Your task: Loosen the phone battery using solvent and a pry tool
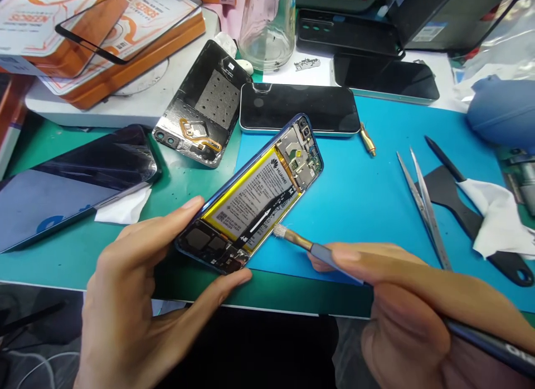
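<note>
Blue-framed opened phone (pixel 251 197), back off: yellow-edged battery, bare circuit boards.
We grasp its lower end in left hand (pixel 137 288), over the blue mat (pixel 359 194); right hand (pixel 418 311) pinches a brush (pixel 301 241), bristles at the phone's 4 o'clock edge.

Prob. phone repair bench, opened phones (pixel 251 197), tweezers (pixel 424 202)

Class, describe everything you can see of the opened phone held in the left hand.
The opened phone has a blue frame and no back cover. Inside, a yellow-edged battery with a grey label reading HUAWEI fills the middle; circuit boards with metal shields sit at both ends. It is tilted diagonally above the blue mat. The left hand grips its lower end, thumb on one edge, fingers on the other. The brush in the right hand has its bristles at the battery's edge.
</note>
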Tool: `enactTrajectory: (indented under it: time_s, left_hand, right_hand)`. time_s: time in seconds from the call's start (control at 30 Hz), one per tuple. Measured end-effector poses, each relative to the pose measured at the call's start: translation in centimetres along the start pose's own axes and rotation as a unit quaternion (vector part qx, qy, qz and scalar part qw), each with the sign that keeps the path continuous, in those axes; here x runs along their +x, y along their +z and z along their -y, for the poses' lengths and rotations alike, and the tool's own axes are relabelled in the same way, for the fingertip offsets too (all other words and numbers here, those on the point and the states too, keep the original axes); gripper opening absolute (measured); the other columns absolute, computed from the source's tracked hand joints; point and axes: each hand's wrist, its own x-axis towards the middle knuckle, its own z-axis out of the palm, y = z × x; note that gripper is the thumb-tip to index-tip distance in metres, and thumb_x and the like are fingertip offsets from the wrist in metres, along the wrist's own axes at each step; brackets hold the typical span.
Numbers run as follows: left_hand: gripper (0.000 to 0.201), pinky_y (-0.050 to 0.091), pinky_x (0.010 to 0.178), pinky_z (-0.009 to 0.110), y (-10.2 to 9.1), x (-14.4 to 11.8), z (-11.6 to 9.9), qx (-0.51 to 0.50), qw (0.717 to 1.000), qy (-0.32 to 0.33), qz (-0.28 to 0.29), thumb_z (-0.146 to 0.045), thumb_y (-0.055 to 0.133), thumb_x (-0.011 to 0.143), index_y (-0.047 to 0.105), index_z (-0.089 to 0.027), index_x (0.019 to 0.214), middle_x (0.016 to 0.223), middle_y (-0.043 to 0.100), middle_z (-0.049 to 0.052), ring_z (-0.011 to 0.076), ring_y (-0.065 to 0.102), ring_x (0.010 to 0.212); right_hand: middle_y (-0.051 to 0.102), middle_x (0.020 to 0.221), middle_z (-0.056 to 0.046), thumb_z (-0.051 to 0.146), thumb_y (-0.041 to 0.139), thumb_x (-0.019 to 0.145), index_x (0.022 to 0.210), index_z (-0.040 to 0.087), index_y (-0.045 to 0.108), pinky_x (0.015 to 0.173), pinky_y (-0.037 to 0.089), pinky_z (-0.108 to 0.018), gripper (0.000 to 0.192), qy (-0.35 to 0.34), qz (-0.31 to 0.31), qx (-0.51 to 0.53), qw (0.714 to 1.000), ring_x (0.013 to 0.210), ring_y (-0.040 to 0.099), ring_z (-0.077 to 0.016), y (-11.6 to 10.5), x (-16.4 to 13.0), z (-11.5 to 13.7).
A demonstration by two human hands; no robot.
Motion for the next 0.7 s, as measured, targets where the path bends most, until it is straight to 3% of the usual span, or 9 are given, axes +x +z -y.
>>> enactTrajectory:
  time_s: [0.13,0.3,0.43,0.57,0.7]
  left_hand:
    - [0.077,0.083,0.105,0.048,0.1,0.1,0.1,-0.021,1.0,0.017,-0.005,-0.067,0.107,0.075,0.082,-0.047,0.145,0.124,0.088,-0.005,0.0294,0.084,0.098]
    - [0.08,0.082,0.095,0.035,0.2,0.3,0.4,-0.023,0.998,0.059,0.018,-0.056,0.11,0.077,0.08,-0.051,0.15,0.126,0.089,-0.008,0.0272,0.088,0.108]
    - [0.086,0.074,0.103,0.02,-0.2,0.2,0.8,-0.012,0.995,0.093,0.045,-0.041,0.104,0.088,0.067,-0.059,0.163,0.14,0.086,-0.013,0.0198,0.084,0.126]
    - [0.089,0.066,0.106,0.012,-0.3,0.0,0.9,-0.014,0.994,0.09,0.064,-0.039,0.104,0.088,0.065,-0.059,0.166,0.14,0.085,-0.016,0.0138,0.081,0.123]
    - [0.092,0.062,0.11,0.01,-0.3,0.0,0.8,-0.002,0.992,0.111,0.065,-0.032,0.099,0.094,0.058,-0.062,0.17,0.139,0.083,-0.015,0.0108,0.079,0.125]
  right_hand:
    - [0.091,0.106,-0.004,0.06,0.096,0.091,0.13,0.05,0.091,0.072,0.08,-0.043,0.041,0.005,-0.015,0.007,1.0,0.108,0.091,-0.0421,0.9,0.1,0.4]
    - [0.089,0.103,-0.006,0.066,0.096,0.089,0.122,0.046,0.092,0.07,0.08,-0.041,0.039,0.003,-0.024,0.022,0.999,0.107,0.091,-0.0411,2.2,0.4,0.9]
    - [0.089,0.1,-0.005,0.064,0.097,0.09,0.12,0.045,0.093,0.067,0.078,-0.038,0.035,0.004,-0.029,0.034,0.999,0.101,0.091,-0.0389,2.5,0.4,1.0]
    - [0.089,0.097,-0.005,0.062,0.092,0.098,0.12,0.043,0.093,0.063,0.076,-0.034,0.029,0.016,-0.033,0.043,0.998,0.087,0.09,-0.034,2.2,-1.0,1.1]
    - [0.09,0.1,0.003,0.064,0.069,0.117,0.115,0.045,0.09,0.072,0.074,-0.023,0.028,0.096,-0.039,0.003,0.995,0.076,0.086,-0.0186,1.8,-2.3,1.2]
